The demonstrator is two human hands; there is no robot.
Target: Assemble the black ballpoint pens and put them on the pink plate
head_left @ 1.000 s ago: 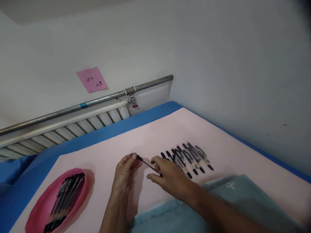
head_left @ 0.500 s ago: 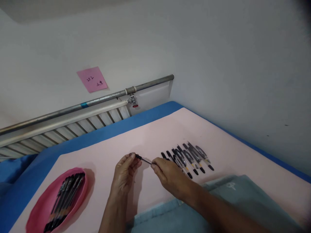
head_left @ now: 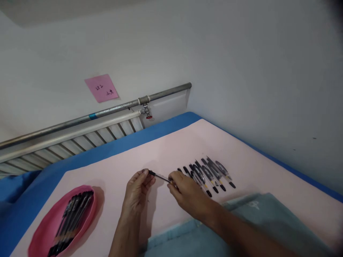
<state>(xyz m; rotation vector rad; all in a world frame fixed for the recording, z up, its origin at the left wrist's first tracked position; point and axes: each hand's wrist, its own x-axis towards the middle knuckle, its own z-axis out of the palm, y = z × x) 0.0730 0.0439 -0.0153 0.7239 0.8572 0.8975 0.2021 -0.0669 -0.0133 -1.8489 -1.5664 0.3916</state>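
Between my hands a slim dark pen is held slanting over the pink sheet, its right end lower. The fingertips of my left hand pinch its thicker black end. My right hand closes on the other end, which its fingers hide. The stretch showing between them is thin, like a refill. Just beyond my right hand lie several pen parts in a slanted row, clear barrels and black caps, partly covered by that hand. To the left, a pink basket holds a bundle of black pens.
A pink sheet covers the blue surface. Grey-green cloth lies at the near edge under my right forearm. Behind stand a white radiator and a metal pipe. A pink note hangs on the wall.
My right hand's fingers have shifted slightly rightward along the pen, so a little more of the thin part shows. My left hand has hardly moved.
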